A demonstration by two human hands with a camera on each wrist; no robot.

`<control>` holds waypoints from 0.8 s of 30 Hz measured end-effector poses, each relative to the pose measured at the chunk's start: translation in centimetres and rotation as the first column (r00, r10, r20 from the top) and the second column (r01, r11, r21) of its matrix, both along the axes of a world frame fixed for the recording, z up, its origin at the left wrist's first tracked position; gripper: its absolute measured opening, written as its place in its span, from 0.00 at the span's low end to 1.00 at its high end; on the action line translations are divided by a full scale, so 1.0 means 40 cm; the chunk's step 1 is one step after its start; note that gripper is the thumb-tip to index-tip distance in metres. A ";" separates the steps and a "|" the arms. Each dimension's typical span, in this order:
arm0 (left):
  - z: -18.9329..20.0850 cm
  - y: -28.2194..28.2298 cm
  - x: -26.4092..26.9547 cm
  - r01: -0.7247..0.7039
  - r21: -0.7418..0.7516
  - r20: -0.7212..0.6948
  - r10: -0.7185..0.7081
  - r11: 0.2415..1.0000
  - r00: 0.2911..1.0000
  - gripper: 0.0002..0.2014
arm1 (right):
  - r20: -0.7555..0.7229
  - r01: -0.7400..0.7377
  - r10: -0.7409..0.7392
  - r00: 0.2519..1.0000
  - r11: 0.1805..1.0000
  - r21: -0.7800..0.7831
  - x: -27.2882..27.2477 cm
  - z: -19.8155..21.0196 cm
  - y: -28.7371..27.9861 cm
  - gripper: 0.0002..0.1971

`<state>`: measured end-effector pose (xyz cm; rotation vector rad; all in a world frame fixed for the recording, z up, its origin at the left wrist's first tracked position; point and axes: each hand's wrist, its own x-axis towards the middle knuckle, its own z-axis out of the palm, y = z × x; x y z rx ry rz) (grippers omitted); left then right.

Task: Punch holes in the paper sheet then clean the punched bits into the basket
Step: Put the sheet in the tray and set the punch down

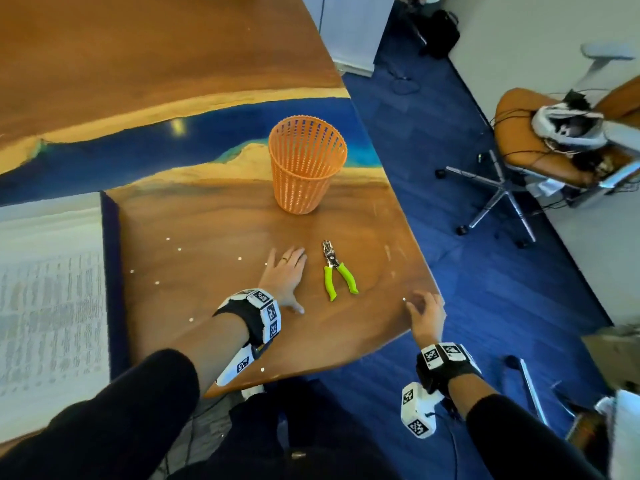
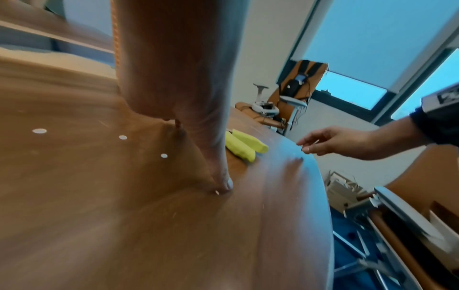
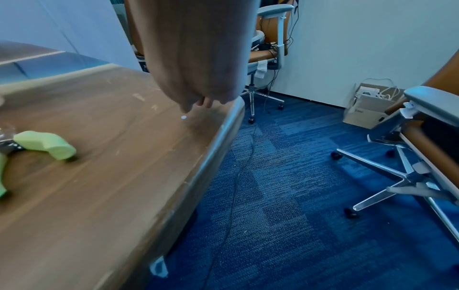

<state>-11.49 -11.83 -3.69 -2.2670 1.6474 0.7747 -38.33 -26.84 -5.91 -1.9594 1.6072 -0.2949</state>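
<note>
Blue carpet (image 1: pixel 485 271) runs beside the wooden bench (image 1: pixel 207 271) I am working at, and an orange office chair (image 1: pixel 540 157) stands well beyond the bench's right edge. Taking the orange basket (image 1: pixel 306 164) as my landmark: it stands upright on the bench, with a blue resin band behind it. Nearer to me than the basket, slightly to its right, the hole punch (image 1: pixel 337 270) lies flat with its green handles spread and pointing toward me. My left hand (image 1: pixel 285 275) rests palm down just left of the punch, fingers (image 1: pixel 294 254) straight and flat on the wood, holding nothing; the left wrist view shows the thumb tip pressed to the bench by a small white bit. My right hand (image 1: pixel 427 315) hovers at the bench's right edge, nearer me than the punch, its fingers loosely curved and released, tips just above one white bit (image 3: pixel 183 117). More punched bits (image 1: pixel 156 282) lie scattered on the wood to the left of the basket and nearer me. The paper sheet (image 1: pixel 48 306) lies far left of the basket, on a dark mat (image 1: pixel 110 271).
</note>
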 end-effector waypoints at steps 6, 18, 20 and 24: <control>-0.004 -0.018 -0.035 0.030 0.073 0.150 -0.040 0.997 0.988 0.65 | 0.004 -0.012 0.012 1.000 1.000 -0.001 -0.001 -0.021 -0.013 0.12; 0.004 -0.034 -0.070 -0.033 0.140 0.183 0.006 0.990 0.983 0.64 | -0.002 -0.090 0.090 0.996 0.995 -0.053 0.006 -0.037 -0.046 0.01; 0.006 -0.035 -0.069 -0.036 0.141 0.176 0.011 0.989 0.984 0.64 | -0.023 -0.137 0.136 0.990 0.989 -0.048 0.008 -0.040 -0.050 0.02; 0.010 -0.036 -0.068 -0.046 0.147 0.153 0.024 0.988 0.988 0.64 | -0.072 -0.178 0.175 0.982 0.984 -0.029 0.012 -0.038 -0.054 0.03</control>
